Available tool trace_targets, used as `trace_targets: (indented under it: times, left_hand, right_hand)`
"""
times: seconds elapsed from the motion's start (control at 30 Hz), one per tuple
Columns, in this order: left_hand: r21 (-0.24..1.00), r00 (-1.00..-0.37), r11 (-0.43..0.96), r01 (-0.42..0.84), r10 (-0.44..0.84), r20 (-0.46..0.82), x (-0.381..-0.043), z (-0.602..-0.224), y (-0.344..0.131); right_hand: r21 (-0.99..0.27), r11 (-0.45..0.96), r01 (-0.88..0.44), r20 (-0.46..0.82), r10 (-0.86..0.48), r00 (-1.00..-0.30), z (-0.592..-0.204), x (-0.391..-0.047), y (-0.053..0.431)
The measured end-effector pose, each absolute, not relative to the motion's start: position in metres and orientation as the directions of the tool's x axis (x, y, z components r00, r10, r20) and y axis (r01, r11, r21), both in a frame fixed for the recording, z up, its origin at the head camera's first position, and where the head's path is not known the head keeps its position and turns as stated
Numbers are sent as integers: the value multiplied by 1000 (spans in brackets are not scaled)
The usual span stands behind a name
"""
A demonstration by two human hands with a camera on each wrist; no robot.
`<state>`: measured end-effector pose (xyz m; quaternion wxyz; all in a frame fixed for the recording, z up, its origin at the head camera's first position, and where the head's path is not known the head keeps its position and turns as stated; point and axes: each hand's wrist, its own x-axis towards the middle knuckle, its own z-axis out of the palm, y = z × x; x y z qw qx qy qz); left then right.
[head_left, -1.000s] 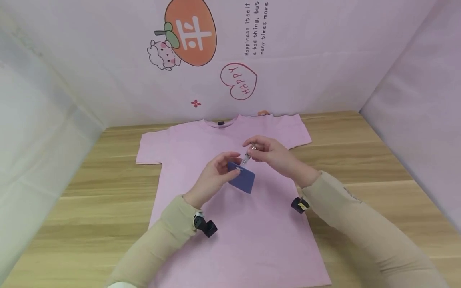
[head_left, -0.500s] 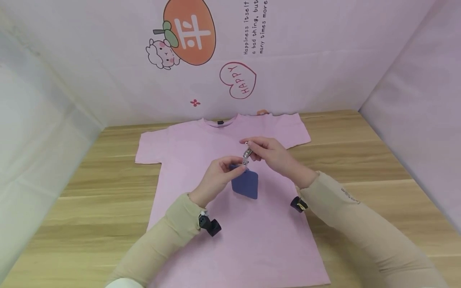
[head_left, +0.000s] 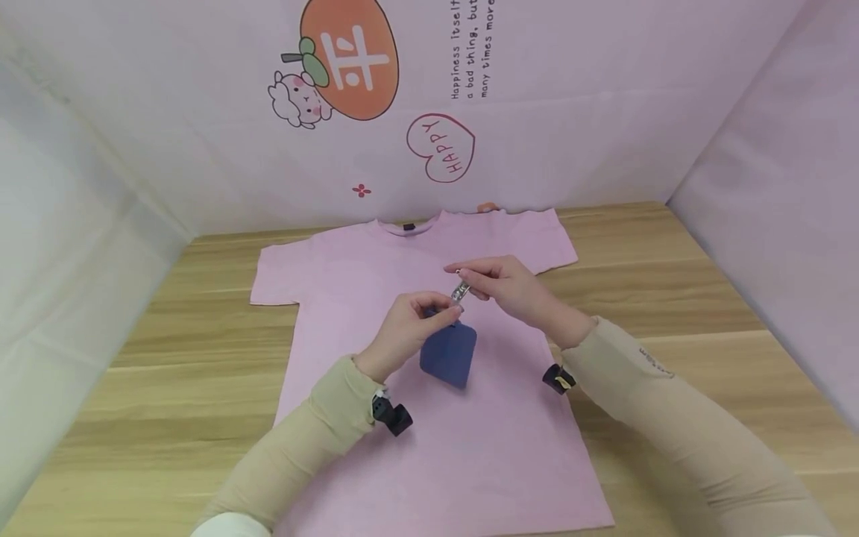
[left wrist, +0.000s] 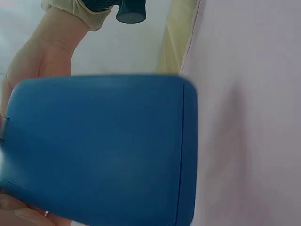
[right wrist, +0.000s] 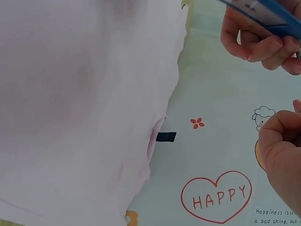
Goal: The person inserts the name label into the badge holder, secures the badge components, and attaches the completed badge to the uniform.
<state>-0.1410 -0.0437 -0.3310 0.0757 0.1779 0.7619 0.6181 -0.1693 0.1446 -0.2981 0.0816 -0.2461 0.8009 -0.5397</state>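
Note:
A blue badge holder [head_left: 450, 356] hangs over the front of a pink T-shirt [head_left: 429, 462]. My left hand [head_left: 411, 322] pinches it at its top edge, by the short strap. Just above, my right hand [head_left: 513, 289] pinches the silvery metal clip [head_left: 460, 291] joined to that strap. In the left wrist view the badge holder [left wrist: 103, 146] fills much of the picture, its flat side to the camera. Only a corner of the badge holder [right wrist: 268, 16] shows in the right wrist view, with left-hand fingers [right wrist: 258, 49] under it.
The T-shirt lies spread flat, its collar with a dark label [head_left: 408, 227] toward the back. Beneath it is a wood-grain table [head_left: 201, 380]. A printed pink cloth [head_left: 570, 112] stands behind, with pale cloth walls [head_left: 74, 186] at the sides. Both wrists wear black cameras [head_left: 396, 418].
My left hand has shifted its grip from the badge holder's face up to the strap. The badge holder has swung lower and hangs more steeply. The right hand keeps the clip.

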Motion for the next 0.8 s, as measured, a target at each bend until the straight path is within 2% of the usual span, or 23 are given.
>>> trace_targets:
  times: [0.4, 0.8]
  left_hand:
    - [934, -909, 246, 260, 389, 150, -143, -329, -43]
    - [937, -913, 240, 253, 379, 150, -145, -333, -38]
  right_hand:
    - [-881, 355, -313, 121, -471, -874, -301, -167, 143]
    - [-867, 358, -346, 139, -493, -859, -306, -169, 146]
